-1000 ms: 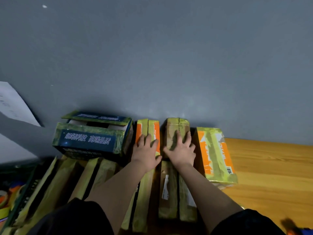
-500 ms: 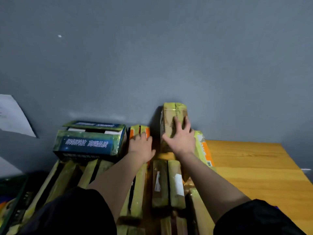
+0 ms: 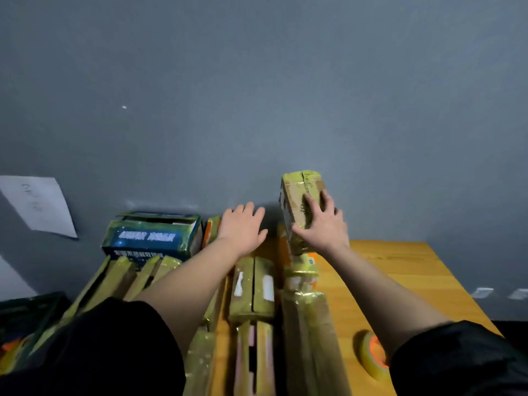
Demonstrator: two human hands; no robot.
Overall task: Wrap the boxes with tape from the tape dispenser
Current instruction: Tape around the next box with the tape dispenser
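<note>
right hand [image 3: 321,224] gripped a taped brown box [image 3: 302,205], fingers curled over its top face, thumb on the near-left side. box was lifted clear of the counter [image 3: 400,270], long axis running away from the person toward the grey wall [image 3: 285,95], far end tilted up. left hand [image 3: 243,227] was flat and spread, fingers straight, holding nothing, just left of the box, over an orange box [image 3: 211,230]. more taped boxes lay below it. tape roll [image 3: 371,354] sat on the counter, nearer the person than the box.
</note>
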